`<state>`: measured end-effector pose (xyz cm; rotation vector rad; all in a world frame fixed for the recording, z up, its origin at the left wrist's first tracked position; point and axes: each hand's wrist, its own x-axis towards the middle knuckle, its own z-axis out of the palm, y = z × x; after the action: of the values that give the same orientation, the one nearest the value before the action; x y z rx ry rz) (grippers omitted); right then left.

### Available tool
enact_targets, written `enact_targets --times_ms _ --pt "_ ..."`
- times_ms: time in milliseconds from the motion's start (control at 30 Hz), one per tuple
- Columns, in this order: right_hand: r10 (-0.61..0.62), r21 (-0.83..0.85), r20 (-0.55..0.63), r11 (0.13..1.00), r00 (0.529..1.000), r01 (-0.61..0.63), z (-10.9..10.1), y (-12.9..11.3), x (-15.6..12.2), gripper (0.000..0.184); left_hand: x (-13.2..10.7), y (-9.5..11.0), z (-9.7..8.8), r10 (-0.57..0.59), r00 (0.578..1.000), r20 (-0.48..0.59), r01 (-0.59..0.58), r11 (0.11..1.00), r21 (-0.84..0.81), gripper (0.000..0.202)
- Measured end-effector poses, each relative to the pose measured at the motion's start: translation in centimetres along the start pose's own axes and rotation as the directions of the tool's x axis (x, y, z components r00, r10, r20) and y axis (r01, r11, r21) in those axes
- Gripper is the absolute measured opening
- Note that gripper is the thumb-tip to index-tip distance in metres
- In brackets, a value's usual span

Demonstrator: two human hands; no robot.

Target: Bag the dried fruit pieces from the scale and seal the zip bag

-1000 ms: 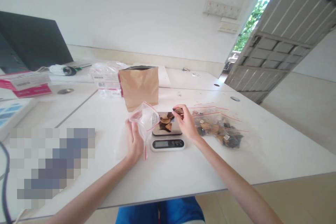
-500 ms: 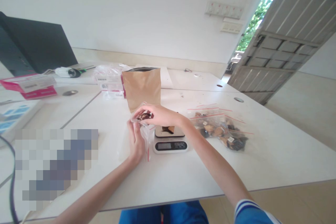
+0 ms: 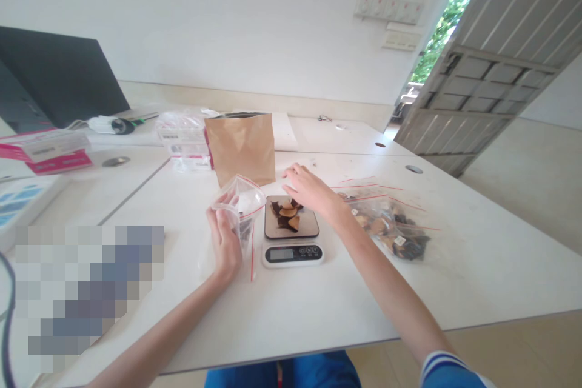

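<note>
A clear zip bag [image 3: 248, 197] with a red seal line is in my left hand [image 3: 225, 242], its mouth held wide. To the right of it stands a small white kitchen scale [image 3: 268, 256]; its display is too faint to read. Several dark-edged brown dried slices [image 3: 286, 212] lie on the scale's plate. My right hand [image 3: 311, 188] hovers over the far right edge of the plate, thumb and fingers apart, with nothing seen in it. Just behind the bag, a brown paper pouch [image 3: 243, 148] stands upright with its top open.
Several filled zip bags [image 3: 386, 224] of similar pieces lie right of the scale. Pink and white boxes [image 3: 186, 142] are stacked behind on the left, near a dark monitor [image 3: 63, 79]. A pixelated patch covers the table at left. The table's front edge [image 3: 364, 342] is close to me.
My right hand has moved from the zip bag's mouth to the right, over the scale, and the brown pieces seen at it are gone from it. The slices on the plate are now uncovered.
</note>
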<state>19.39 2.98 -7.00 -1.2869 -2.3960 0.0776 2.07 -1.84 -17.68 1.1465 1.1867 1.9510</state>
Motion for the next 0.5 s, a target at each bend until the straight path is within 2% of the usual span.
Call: enact_targets --times_ms 67,133,200,300,400,500 --pt "-0.028 -0.022 0.142 0.999 0.989 0.032 1.4 0.2 -0.8 0.019 0.2 0.3 0.0 -0.026 0.999 -0.039 0.025 0.999 -0.033 0.035" --pt "-0.102 0.01 0.207 0.995 0.973 0.103 3.1 -0.3 -1.7 0.03 0.2 0.5 0.0 -0.037 0.997 -0.068 0.035 0.999 -0.035 0.035" --pt "-0.139 -0.025 0.153 0.989 0.978 0.145 4.9 -0.9 -2.7 0.036 0.1 0.4 0.1 -0.047 0.997 -0.068 0.045 0.998 -0.034 0.035" --pt "-0.142 -0.088 0.027 0.986 0.99 0.144 6.7 -1.2 -4.0 0.028 0.0 0.0 0.2 -0.044 0.999 -0.027 0.043 0.998 -0.054 0.036" --pt "-0.129 -0.051 -0.009 0.99 0.992 0.129 7.1 -0.8 -4.6 0.023 0.1 -0.4 0.3 -0.019 1.0 0.002 0.019 0.999 -0.038 0.036" --pt "-0.153 -0.066 -0.01 0.986 0.988 0.152 6.9 -0.4 -4.3 0.022 0.3 -0.6 0.4 -0.047 0.999 0.0 0.047 0.999 -0.023 0.036"
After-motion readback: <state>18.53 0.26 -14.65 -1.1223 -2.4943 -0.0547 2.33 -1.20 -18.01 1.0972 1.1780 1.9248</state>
